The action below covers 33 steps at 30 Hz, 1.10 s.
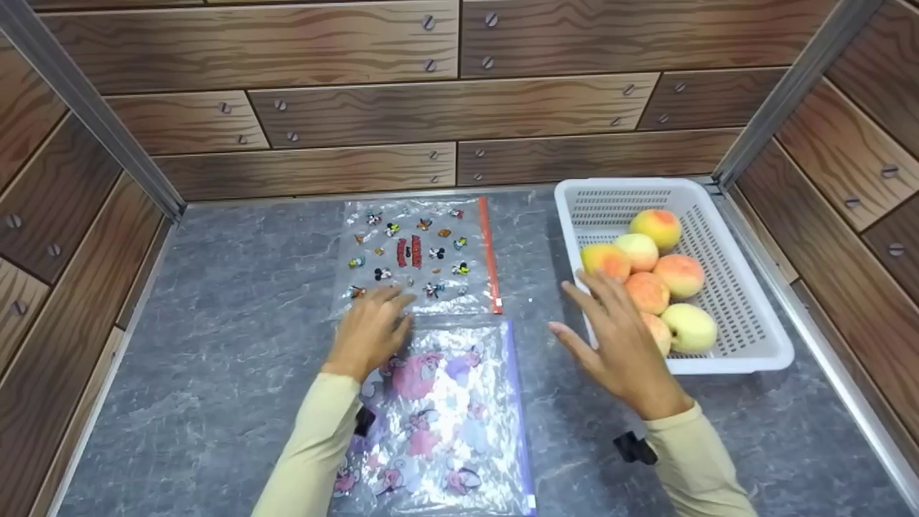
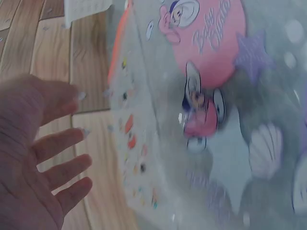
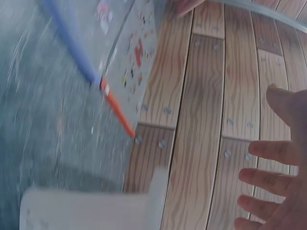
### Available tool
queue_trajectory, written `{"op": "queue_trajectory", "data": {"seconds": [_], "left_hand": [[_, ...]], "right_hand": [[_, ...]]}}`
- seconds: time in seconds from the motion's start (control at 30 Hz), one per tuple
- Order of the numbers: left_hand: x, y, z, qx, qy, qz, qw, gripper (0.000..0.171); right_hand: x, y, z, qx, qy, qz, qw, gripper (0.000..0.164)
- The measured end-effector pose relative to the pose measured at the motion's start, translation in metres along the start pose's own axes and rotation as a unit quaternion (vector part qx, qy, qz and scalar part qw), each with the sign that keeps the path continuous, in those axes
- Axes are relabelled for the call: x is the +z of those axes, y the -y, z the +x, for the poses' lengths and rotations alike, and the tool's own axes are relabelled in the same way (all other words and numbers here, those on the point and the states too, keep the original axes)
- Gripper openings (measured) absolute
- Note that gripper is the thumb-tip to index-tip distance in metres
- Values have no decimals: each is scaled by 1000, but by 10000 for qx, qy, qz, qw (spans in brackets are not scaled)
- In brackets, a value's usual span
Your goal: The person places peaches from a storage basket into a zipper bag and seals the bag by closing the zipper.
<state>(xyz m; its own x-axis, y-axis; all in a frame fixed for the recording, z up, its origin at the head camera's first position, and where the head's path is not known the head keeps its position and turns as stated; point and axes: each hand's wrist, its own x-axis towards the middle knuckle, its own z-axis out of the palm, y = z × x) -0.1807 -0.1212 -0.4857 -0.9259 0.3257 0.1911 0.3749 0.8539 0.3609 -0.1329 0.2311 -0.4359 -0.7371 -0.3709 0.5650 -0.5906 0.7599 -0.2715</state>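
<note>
Two clear zip bags lie flat on the grey tabletop. The far one, a small-print zip bag (image 1: pixel 445 240), has an orange-red zip edge; the near one, a pink-print zip bag (image 1: pixel 467 424), has a purple zip edge. My left hand (image 1: pixel 367 332) is over the line where the bags meet, fingers loosely extended, with nothing in them. Spread fingers show on my right hand (image 1: pixel 621 345), which hovers by the left side of a white plastic basket (image 1: pixel 750 309). Inside the basket sit several peaches (image 1: pixel 678 276), partly hidden by that hand. In the right wrist view this hand (image 3: pixel 283 177) is empty.
Wood-patterned walls (image 1: pixel 344 115) enclose the back and both sides of the grey tabletop (image 1: pixel 215 323). Metal rails (image 1: pixel 811 345) run along the table's edges. The basket stands at the right, near the back corner.
</note>
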Motion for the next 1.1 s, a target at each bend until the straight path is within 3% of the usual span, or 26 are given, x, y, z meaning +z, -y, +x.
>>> {"op": "queue_trajectory", "data": {"seconds": [0.17,0.4,0.57,0.9,1.1], "left_hand": [[15,0,21,282,49,88,9996,18],[26,2,38,103,451,429,9980,10],[31,1,40,-8,558,503,9972,7],[38,4,42,83,230,693,9973,5],[39,4,42,184,205,813,9963,5]], "right_hand": [[8,8,3,-264,-142,259,9992,47],[11,12,2,-424,-190,335,9984,33],[10,11,2,-415,-123,415,9982,27],[5,8,0,-274,-46,497,9984,27],[4,7,-3,-183,-25,565,9982,26]]}}
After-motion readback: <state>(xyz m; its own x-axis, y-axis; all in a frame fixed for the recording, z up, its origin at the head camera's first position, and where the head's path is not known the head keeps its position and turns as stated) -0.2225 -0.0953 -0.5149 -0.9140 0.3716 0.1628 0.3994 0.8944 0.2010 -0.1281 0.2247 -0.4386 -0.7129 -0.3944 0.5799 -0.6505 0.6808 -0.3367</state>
